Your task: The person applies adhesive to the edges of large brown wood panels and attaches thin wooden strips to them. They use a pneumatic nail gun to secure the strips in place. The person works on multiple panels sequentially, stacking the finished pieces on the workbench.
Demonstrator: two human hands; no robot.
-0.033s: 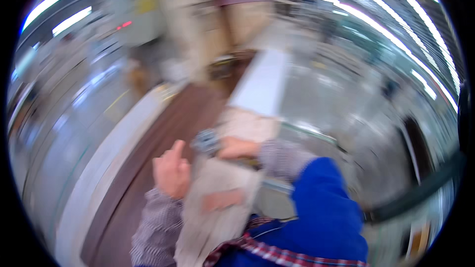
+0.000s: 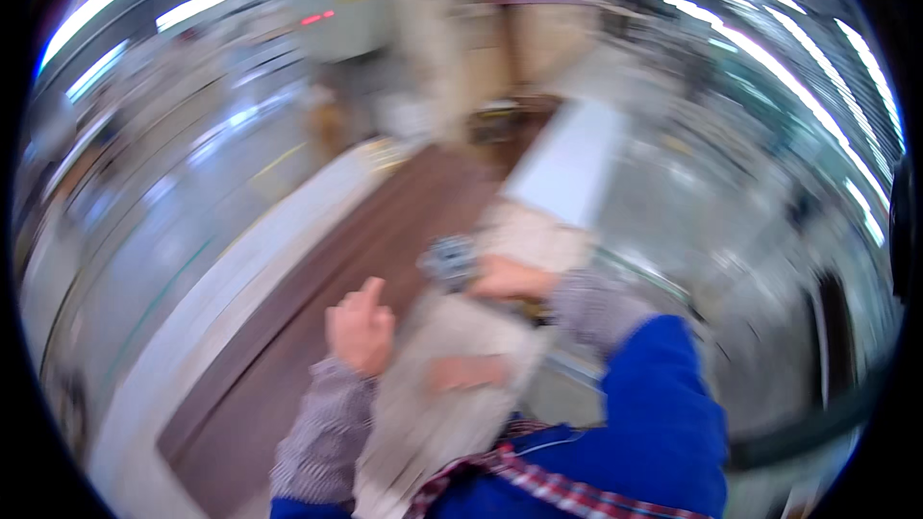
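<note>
Blur smears the whole view. My right hand is closed on a grey, rounded object whose kind I cannot make out. It is over the right edge of a long dark brown board. My left hand is over the same board, to the left and nearer to me, with a finger stretched out and nothing visible in it. Whether it touches the board I cannot tell. Between my forearms lies a pale greyish-beige panel with a reddish rectangular piece on it.
A white strip-like surface runs along the brown board's left side. Beyond my right hand are a light beige piece and a white panel. A grey cabinet with red lights stands at the back. A dark bar is at the right.
The view has swung, so the boards, the cabinet and both hands sit farther right in the picture. My hands keep nearly the same pose, the right one still holding the grey object.
</note>
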